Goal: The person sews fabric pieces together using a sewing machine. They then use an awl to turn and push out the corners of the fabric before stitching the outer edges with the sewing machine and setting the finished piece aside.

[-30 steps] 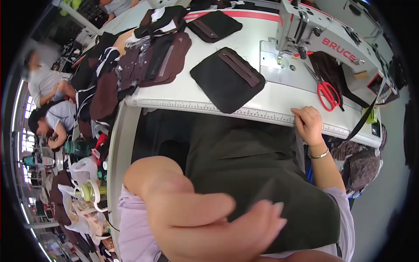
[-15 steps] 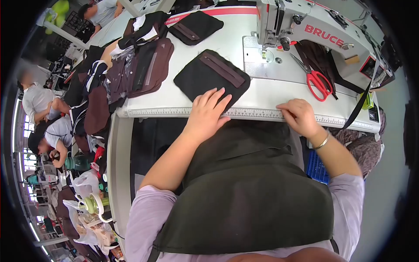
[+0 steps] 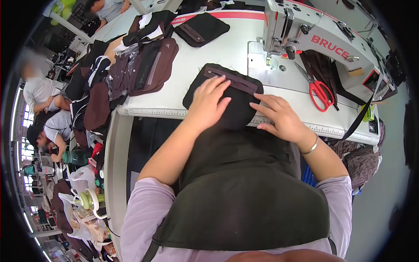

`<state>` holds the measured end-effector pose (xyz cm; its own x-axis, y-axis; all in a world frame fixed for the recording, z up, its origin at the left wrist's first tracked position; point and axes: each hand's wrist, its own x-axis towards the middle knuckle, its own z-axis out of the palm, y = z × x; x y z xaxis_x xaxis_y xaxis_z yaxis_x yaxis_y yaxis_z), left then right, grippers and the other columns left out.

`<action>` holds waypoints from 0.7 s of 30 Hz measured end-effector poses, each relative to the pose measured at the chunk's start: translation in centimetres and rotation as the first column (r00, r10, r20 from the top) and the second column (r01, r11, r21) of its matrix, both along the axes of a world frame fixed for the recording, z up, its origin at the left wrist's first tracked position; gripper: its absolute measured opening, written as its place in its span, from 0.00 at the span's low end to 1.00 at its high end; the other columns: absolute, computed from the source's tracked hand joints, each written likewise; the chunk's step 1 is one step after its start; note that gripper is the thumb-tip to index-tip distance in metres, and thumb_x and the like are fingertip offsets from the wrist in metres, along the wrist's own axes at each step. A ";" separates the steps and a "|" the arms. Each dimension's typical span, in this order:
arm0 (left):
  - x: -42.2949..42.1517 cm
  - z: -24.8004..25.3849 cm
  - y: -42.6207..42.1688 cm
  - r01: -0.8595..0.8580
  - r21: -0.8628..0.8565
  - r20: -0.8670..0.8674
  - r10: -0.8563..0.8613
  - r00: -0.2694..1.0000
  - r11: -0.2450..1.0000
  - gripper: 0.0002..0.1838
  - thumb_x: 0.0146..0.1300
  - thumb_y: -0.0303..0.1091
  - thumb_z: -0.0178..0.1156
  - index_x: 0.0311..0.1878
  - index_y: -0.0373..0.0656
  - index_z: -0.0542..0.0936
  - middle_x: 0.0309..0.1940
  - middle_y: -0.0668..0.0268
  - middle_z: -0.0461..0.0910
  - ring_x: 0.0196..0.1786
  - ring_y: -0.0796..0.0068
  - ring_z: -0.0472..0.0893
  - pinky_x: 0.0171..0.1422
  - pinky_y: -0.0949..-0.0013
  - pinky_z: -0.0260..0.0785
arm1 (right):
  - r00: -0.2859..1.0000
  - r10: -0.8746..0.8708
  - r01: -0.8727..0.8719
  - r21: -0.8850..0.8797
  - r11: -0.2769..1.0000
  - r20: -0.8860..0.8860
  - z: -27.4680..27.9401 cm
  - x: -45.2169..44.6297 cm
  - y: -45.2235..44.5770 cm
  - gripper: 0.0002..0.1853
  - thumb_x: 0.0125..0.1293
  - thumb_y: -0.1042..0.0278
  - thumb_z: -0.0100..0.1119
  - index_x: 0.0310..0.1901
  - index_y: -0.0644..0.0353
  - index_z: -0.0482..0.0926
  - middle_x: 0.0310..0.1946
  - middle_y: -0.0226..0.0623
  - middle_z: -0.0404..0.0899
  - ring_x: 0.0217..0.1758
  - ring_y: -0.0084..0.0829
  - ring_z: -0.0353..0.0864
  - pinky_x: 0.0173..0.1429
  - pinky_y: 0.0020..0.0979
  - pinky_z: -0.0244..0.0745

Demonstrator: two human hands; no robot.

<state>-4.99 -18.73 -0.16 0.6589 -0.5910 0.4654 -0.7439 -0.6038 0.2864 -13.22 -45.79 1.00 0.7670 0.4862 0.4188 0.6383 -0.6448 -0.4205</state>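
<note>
A black fabric panel [image 3: 238, 102] with a dark brown zipper strip [image 3: 231, 81] across its upper part lies at the table's front edge, its lower end over the printed ruler. My left hand [image 3: 208, 104] rests on the panel's left side, fingers spread, tips by the strip. At the panel's right edge, my right hand [image 3: 279, 117] touches it with fingers apart, fingertips near the strip's right end. Neither hand grips anything. The white sewing machine [image 3: 318, 37] marked BRUCE stands just beyond, its needle area above the panel's right corner.
Red-handled scissors [image 3: 322, 95] lie right of the needle plate. Another black panel [image 3: 201, 29] with a brown strip lies farther back. Brown and black pieces [image 3: 150, 65] are piled at the left. The ruler strip [image 3: 152, 111] runs along the front edge. Other people sit at the far left.
The black panel has moved toward me and to the right, and has turned. My left hand has moved up onto it, and my right hand has come left from the table edge to its side.
</note>
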 end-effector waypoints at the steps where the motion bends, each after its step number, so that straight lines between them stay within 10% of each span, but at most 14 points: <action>1: 0.6 0.2 0.5 -0.058 0.090 0.071 0.052 0.996 0.994 0.27 0.68 0.41 0.64 0.67 0.42 0.76 0.66 0.56 0.75 0.69 0.51 0.72 0.72 0.53 0.65 | 0.998 0.002 0.005 -0.124 0.992 0.057 -0.4 1.0 -0.2 0.26 0.62 0.58 0.70 0.60 0.57 0.79 0.67 0.40 0.75 0.68 0.46 0.73 0.71 0.45 0.67; 7: 1.8 2.1 2.7 -0.124 0.289 -0.101 0.159 0.982 0.949 0.17 0.65 0.41 0.68 0.53 0.44 0.86 0.49 0.62 0.80 0.51 0.56 0.78 0.58 0.54 0.71 | 0.999 0.004 0.012 -0.300 0.954 0.053 0.6 7.6 0.6 0.25 0.63 0.51 0.69 0.56 0.59 0.80 0.68 0.38 0.75 0.71 0.43 0.71 0.74 0.45 0.65; 11: 4.8 1.1 3.0 -0.203 -0.012 0.016 0.203 0.979 0.979 0.22 0.62 0.37 0.70 0.58 0.42 0.81 0.49 0.59 0.81 0.53 0.52 0.79 0.61 0.56 0.72 | 1.000 0.009 -0.010 -0.251 0.968 -0.006 -0.1 10.3 1.5 0.21 0.62 0.58 0.70 0.53 0.59 0.80 0.67 0.37 0.76 0.69 0.41 0.73 0.72 0.42 0.69; 13: 5.9 0.7 3.1 -0.318 -0.158 -0.338 0.251 0.907 0.935 0.24 0.62 0.38 0.70 0.61 0.43 0.78 0.50 0.57 0.81 0.56 0.52 0.79 0.63 0.57 0.72 | 0.997 0.077 -0.075 -0.095 0.993 0.018 -1.0 10.9 1.5 0.21 0.61 0.63 0.71 0.54 0.60 0.80 0.66 0.38 0.77 0.68 0.43 0.74 0.72 0.43 0.68; 21: 7.8 2.4 3.0 -0.207 0.299 -0.511 0.340 0.790 0.931 0.17 0.66 0.39 0.68 0.51 0.39 0.77 0.39 0.53 0.83 0.43 0.55 0.82 0.49 0.56 0.73 | 0.993 0.112 -0.110 0.052 0.993 -0.046 1.8 9.9 -0.9 0.27 0.58 0.70 0.72 0.61 0.59 0.78 0.62 0.42 0.79 0.63 0.46 0.77 0.67 0.43 0.72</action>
<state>2.84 -15.74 2.28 0.9115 -0.3875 -0.1381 -0.2973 -0.8525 0.4300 -3.35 -46.74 2.83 0.7294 0.5493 0.4078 0.6828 -0.5486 -0.4825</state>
